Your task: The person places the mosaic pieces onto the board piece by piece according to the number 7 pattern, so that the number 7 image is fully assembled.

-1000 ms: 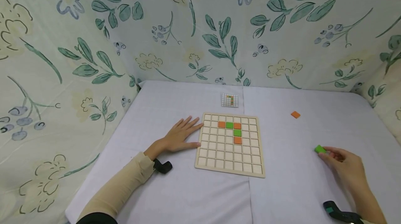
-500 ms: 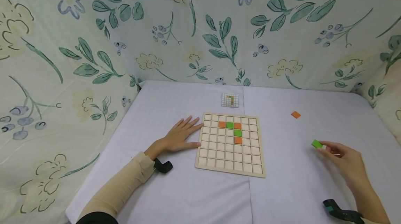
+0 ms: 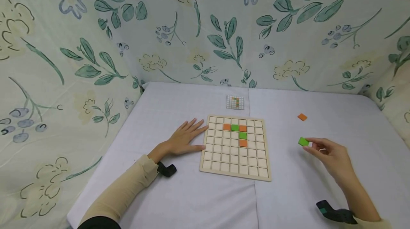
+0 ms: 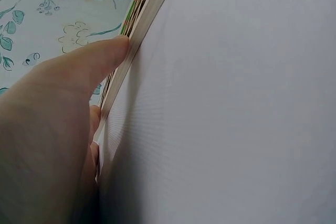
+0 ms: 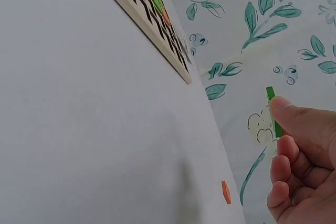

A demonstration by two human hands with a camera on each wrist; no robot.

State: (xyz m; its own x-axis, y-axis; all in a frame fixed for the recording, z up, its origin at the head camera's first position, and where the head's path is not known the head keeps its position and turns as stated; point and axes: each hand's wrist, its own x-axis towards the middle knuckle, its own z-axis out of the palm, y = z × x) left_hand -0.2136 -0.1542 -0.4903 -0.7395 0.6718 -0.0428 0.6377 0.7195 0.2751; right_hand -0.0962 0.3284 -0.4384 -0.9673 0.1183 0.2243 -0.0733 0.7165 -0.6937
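Right hand [image 3: 330, 152] pinching green tile [image 3: 303, 141], lifted & moved closer to board [image 3: 236, 147] vs a sec ago. Left hand [image 3: 184, 139] flat, fingers spread, steadying board edge.

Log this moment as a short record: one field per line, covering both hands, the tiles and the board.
right hand: right hand pinches a green tile at its fingertips, lifted off the table, right of the board
left hand: left hand lies flat on the white table, fingertips against the left edge of the wooden grid board
board contents: three orange and two green tiles set in the grid
loose piece: orange tile on the table, apart from the board
behind board: small pattern card
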